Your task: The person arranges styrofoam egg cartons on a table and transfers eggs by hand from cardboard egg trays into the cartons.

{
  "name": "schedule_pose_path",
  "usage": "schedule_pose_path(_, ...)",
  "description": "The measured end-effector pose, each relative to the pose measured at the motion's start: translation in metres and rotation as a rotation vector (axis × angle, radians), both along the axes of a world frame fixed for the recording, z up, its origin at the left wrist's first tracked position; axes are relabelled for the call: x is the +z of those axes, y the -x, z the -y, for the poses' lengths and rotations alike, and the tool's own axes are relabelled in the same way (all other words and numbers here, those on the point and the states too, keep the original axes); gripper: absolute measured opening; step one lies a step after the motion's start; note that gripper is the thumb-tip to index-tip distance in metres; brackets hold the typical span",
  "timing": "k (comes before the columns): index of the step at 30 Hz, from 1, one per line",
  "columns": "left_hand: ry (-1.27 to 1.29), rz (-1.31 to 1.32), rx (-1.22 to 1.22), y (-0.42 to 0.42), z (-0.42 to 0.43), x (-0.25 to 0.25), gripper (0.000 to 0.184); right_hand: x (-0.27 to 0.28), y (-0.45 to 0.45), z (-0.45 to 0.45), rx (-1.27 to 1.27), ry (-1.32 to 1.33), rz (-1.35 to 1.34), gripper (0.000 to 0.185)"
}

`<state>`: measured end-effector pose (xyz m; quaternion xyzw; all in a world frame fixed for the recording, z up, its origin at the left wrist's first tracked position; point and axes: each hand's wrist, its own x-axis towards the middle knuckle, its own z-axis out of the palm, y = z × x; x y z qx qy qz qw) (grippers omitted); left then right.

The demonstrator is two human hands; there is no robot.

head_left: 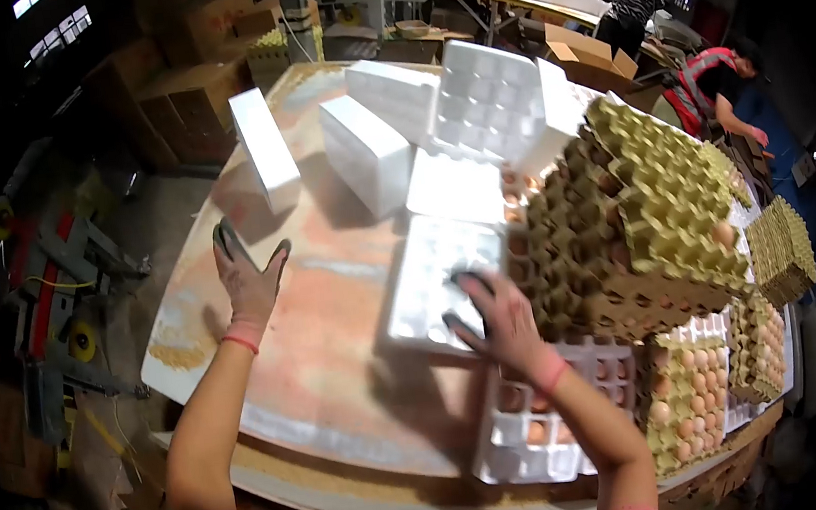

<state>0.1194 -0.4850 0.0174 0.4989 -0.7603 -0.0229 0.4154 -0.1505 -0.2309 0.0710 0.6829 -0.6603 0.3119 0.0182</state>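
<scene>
Foam tray (420,274), white and with rows of pockets, lies flat on the table (341,373), a little to the right of the middle. Its long axis runs away from the person, with the far end leaning slightly to the right. The right hand (511,324) is clearly the nearer one: it is over the right side of the tray, so most of the tray lies to the left of its fingers and beyond them. These fingers are parted from the thumb and nothing is seen between them; because of blur, I cannot tell if they touch the pockets.

The left hand (253,288) is well apart from the tray, on its left side, above the bare wood. Its fingers and thumb are spread wide and hold nothing; nearest to it, just beyond, stands a narrow white foam block (265,150). Under the right forearm lies a second foam tray (528,469) with some eggs (537,433). To the right of the right hand rises a tall stack of pulp trays (673,195).
</scene>
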Motion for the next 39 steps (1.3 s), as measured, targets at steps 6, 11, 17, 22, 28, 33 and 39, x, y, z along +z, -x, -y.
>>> schedule_pose_path(6,-0.471,-0.087,0.259,0.017,0.195,-0.012,0.121,0.012,0.008,0.271,-0.422,0.011,-0.141,0.114)
schedule_pose_path(11,-0.716,-0.233,-0.151,0.028,0.292,-0.040,0.111,-0.024,0.025,0.356,-0.493,-0.546,-0.001,0.083)
schedule_pose_path(17,-0.380,0.410,-0.423,0.069,0.297,-0.054,0.066,-0.082,-0.005,0.354,-0.717,-0.311,0.026,0.063)
schedule_pose_path(22,0.341,0.421,-0.537,0.040,0.333,-0.083,0.050,-0.097,-0.017,0.331,-0.113,-0.125,-0.513,0.060)
schedule_pose_path(28,-0.063,0.771,-0.851,-0.011,0.243,-0.089,0.047,-0.088,0.045,0.305,-0.286,-0.240,-0.259,0.058)
schedule_pose_path(33,-0.030,1.091,-0.611,0.048,0.178,0.035,0.068,-0.049,0.206,0.284,-1.070,-0.675,-0.528,0.084)
schedule_pose_path(39,0.500,0.888,-0.493,0.269,0.302,0.020,0.095,-0.090,0.296,0.262,-1.252,-0.793,-0.591,0.095)
